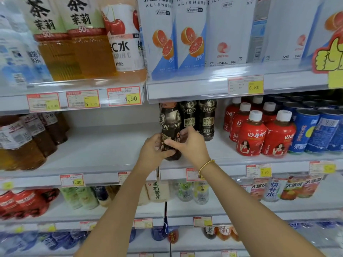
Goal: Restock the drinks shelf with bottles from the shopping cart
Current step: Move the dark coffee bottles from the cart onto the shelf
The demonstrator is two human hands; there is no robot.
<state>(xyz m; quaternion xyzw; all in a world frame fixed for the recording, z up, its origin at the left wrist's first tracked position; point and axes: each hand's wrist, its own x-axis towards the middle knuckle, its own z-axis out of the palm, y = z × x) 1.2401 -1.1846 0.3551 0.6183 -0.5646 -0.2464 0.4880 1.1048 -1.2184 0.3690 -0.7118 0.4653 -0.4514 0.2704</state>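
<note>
The single head camera looked forward and slightly down, close to the drinks shelf [104, 145], with both forearms reaching in from the bottom edge.

Glossy plastic coffee bottle [169, 127]

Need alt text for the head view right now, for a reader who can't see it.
Both hands, left and right, hold a dark coffee bottle upright at the front of the middle shelf, beside two matching bottles. Red bottles stand to the right, bare shelf to the left.
</note>
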